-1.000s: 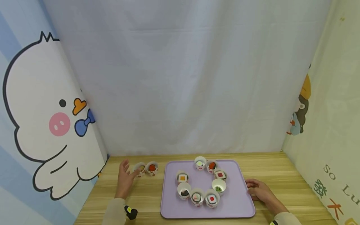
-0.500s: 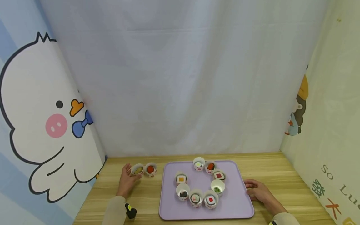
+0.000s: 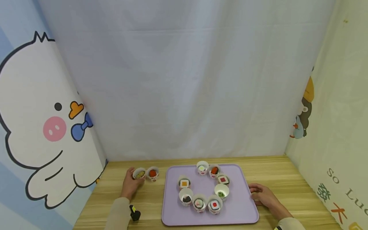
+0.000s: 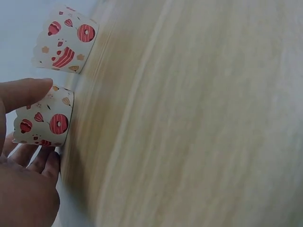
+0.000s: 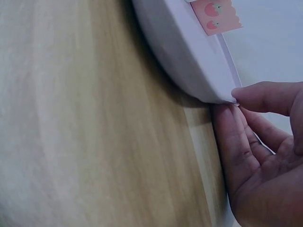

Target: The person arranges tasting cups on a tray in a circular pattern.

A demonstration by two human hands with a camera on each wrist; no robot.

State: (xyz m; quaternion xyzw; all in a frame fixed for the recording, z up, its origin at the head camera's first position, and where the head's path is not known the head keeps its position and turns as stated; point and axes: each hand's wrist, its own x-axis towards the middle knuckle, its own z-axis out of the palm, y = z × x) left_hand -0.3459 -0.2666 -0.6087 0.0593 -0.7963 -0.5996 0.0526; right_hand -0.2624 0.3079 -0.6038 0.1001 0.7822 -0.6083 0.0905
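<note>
My left hand (image 3: pixel 130 185) grips a paper baking cup (image 3: pixel 139 174) with a yellowish piece inside. In the left wrist view its thumb lies on the near side of the printed cup (image 4: pixel 45 118), and the fingers curl behind and below it. Close to the right of that cup stands a second paper cup (image 3: pixel 152 174) with an orange-red piece. Over at the right, my right hand (image 3: pixel 265 195) holds the edge of a lilac tray (image 3: pixel 241 212). The right wrist view has the thumb on the tray's rim (image 5: pixel 208 90) and the fingers beneath it.
On the tray, several paper cups form a rough ring, among them one with a green piece (image 3: pixel 222 192) and one with an orange-centred piece (image 3: pixel 184 183). Curtains enclose the wooden table (image 3: pixel 149 210) at the back (image 3: pixel 184 95) and both sides.
My left hand has moved in from beside the left cup to fingers and thumb closed around it. The right hand stays at the tray's edge. The whole head view has shifted slightly.
</note>
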